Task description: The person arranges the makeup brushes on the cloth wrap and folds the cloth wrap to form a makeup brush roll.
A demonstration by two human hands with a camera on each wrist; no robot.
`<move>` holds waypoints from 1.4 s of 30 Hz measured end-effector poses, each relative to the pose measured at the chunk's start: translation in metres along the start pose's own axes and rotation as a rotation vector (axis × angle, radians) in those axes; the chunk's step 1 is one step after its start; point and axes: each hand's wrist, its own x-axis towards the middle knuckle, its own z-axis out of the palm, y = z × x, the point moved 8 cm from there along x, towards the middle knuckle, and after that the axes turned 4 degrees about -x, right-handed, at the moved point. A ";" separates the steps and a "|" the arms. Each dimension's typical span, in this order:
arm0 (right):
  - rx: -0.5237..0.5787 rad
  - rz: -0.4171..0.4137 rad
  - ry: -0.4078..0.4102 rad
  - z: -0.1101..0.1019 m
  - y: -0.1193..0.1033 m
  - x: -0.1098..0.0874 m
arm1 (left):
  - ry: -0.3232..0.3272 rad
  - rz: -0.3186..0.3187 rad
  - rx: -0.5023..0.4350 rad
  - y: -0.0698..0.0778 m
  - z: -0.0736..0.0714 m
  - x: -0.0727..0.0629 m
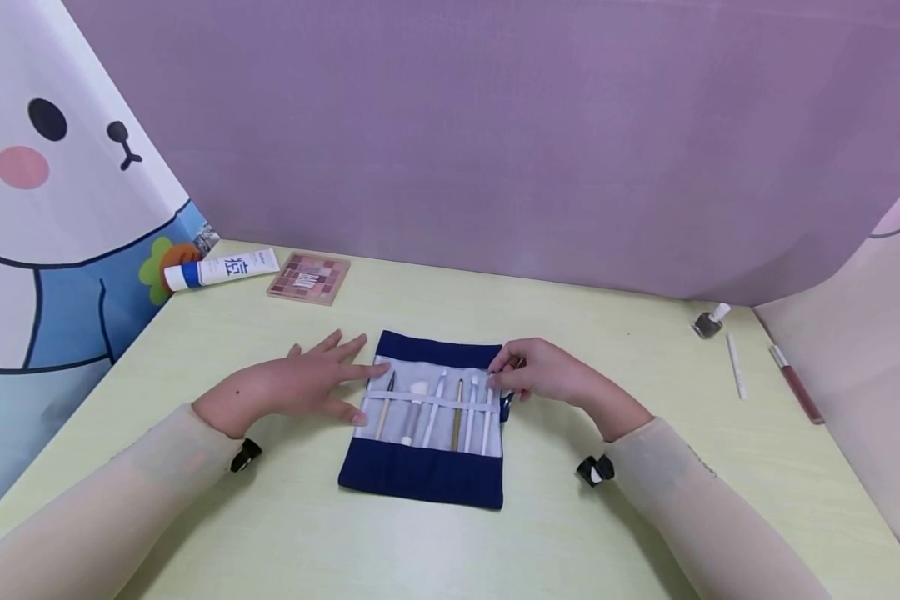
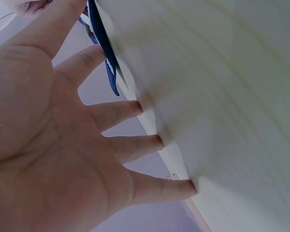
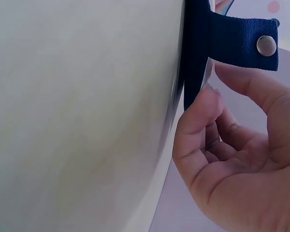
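A navy brush roll lies unrolled on the table, its grey inside facing up. Several makeup brushes stand in a row under its elastic band, among them a gold-handled brush and a white fluffy-tipped brush. My left hand spreads its fingers at the roll's left side, thumb and index finger resting on its edge. With curled fingers, my right hand pinches the roll's upper right edge, close to the top of the rightmost brush. A navy snap strap sticks out beside that hand.
At the back left lie a white tube and an eyeshadow palette. On the right are a nail polish bottle, a thin white stick and a lip gloss tube. A purple curtain hangs behind the table.
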 end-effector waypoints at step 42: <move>0.049 -0.002 0.108 -0.019 0.007 -0.020 | -0.059 0.417 0.409 0.039 -0.018 0.033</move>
